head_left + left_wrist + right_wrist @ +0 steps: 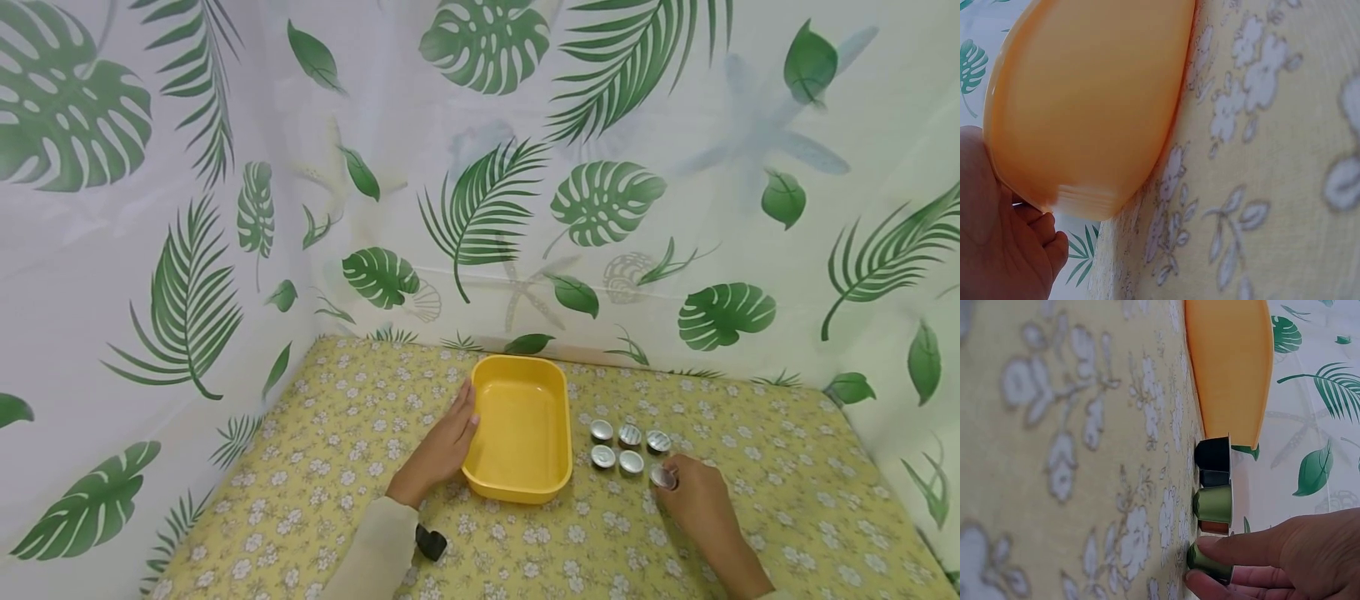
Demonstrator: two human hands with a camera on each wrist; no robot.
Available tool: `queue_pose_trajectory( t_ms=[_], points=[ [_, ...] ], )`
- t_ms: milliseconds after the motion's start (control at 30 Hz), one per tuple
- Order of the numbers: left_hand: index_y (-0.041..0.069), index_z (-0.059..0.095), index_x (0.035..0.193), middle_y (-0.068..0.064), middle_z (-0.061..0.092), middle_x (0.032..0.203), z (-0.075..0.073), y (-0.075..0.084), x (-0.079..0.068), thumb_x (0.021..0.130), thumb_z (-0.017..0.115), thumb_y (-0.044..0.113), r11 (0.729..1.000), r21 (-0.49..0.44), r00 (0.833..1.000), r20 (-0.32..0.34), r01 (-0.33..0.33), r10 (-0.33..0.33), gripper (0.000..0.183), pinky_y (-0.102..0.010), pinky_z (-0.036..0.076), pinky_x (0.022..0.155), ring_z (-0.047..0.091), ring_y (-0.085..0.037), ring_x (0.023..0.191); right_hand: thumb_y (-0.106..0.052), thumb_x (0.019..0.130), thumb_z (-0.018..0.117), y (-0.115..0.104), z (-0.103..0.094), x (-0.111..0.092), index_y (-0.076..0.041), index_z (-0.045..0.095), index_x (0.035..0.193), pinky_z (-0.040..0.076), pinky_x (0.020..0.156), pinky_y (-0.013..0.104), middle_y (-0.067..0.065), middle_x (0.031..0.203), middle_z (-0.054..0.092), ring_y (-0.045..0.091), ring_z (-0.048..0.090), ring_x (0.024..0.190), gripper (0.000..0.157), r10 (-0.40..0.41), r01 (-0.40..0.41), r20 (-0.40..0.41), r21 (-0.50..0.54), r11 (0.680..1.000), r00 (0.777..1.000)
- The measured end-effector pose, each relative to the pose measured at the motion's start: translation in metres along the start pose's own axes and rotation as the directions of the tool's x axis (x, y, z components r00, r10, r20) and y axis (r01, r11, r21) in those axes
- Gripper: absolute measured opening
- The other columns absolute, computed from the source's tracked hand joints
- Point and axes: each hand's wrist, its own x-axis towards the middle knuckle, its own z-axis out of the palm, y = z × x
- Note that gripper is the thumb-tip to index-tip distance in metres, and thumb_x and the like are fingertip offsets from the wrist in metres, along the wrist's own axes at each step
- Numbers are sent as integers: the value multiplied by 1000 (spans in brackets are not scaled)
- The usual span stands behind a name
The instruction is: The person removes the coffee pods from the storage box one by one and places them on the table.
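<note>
In the head view my left hand [444,442] rests against the outer left side of an empty yellow plastic tub [487,493], its fingers extended along the wall. The left wrist view shows this hand [1007,231] touching the tub's rim. My right hand [699,500] pinches a green coffee capsule [1207,562] between thumb and fingers, at the right end of the front row. Other coffee capsules [631,462] stand foil lid up beside it in two short rows. From the side, a black capsule [1213,454] and another green capsule [1215,504] show.
A yellow floral cloth [315,467] covers the table. Behind and to the left hangs a white leaf-print sheet [480,242], close to the tub's far end. A small black object [431,543] is at the left sleeve's cuff.
</note>
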Motion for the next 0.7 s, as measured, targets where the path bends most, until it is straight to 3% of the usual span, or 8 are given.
queue_pose_trajectory(
  t_ms=[333,700],
  points=[
    [5,5,163,3,-10,169,0,-1,0,114,28,26,1000,-13,1000,-4,0,0,57,-46,15,124,3,-19,155,-3,78,85,-1,1,3,7,67,94,50,55,38,13,79,69,21,63,64,26,0,0,-25,9,1000,1000],
    [5,5,163,3,-10,169,0,0,0,114,26,28,1000,-3,1000,0,0,0,58,-43,14,124,2,-18,155,-3,76,86,1,6,4,8,67,95,44,53,36,9,74,66,17,53,58,28,-32,33,-84,6,999,996]
  ],
)
